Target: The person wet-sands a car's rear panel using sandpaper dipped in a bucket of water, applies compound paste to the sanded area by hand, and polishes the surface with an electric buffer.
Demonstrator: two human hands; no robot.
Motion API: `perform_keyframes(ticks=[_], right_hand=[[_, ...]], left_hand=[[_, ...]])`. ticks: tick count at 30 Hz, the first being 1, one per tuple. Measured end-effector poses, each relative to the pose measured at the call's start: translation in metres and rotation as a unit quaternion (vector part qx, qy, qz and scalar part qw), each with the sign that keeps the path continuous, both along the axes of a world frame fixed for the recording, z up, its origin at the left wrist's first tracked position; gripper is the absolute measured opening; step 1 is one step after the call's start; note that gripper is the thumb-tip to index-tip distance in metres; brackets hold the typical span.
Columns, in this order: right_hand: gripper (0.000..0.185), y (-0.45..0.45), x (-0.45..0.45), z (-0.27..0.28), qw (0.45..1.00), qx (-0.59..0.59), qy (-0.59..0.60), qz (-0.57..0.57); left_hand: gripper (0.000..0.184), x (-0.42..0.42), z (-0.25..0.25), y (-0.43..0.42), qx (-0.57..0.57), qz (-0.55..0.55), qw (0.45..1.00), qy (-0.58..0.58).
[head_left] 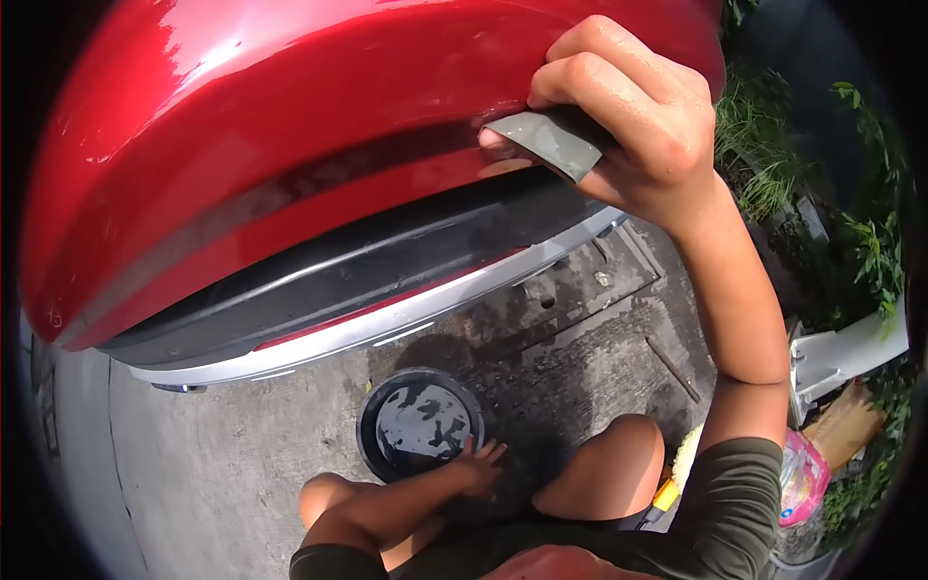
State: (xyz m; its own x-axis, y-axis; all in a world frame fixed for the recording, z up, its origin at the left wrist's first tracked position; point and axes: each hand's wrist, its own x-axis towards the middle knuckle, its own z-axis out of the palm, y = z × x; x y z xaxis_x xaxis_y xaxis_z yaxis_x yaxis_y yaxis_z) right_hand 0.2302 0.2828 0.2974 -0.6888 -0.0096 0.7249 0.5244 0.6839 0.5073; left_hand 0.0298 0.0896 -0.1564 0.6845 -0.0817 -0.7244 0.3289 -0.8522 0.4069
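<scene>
My right hand is closed around a folded piece of grey sandpaper, pressed near the lower edge of a glossy red car bumper. Its knuckles are wet, and the thumb lies under the sheet. Below the red panel runs a black trim strip with a silver edge. Low in the view, my left hand hangs beside the rim of a round black basin of water. Its fingers are apart and hold nothing.
Wet patches darken the concrete floor. A thin stick lies to the right of the basin. Beside my right knee is a yellow-handled brush. Farther right are a pink plastic bag, a white bracket-like piece and green plants.
</scene>
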Motion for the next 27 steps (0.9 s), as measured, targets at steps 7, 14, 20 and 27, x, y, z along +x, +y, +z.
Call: perform_keyframes(ticks=[7,14,20,27], right_hand=[[0.041,-0.003,0.050,-0.013,0.997,-0.010,0.047,-0.067],[0.035,-0.009,0.107,-0.022,0.983,-0.069,0.098,-0.141],[0.031,-0.025,0.139,-0.021,0.984,-0.096,0.113,-0.094],[0.033,0.004,0.130,-0.015,0.992,-0.042,0.080,-0.085]], left_hand=[[0.082,-0.007,-0.004,-0.003,-0.019,0.025,0.999,-0.031],[0.085,0.003,0.007,0.002,-0.020,0.025,0.999,0.014],[0.086,0.000,0.005,0.002,-0.022,0.015,1.000,0.016],[0.087,0.004,0.001,-0.001,-0.012,0.010,0.999,0.036]])
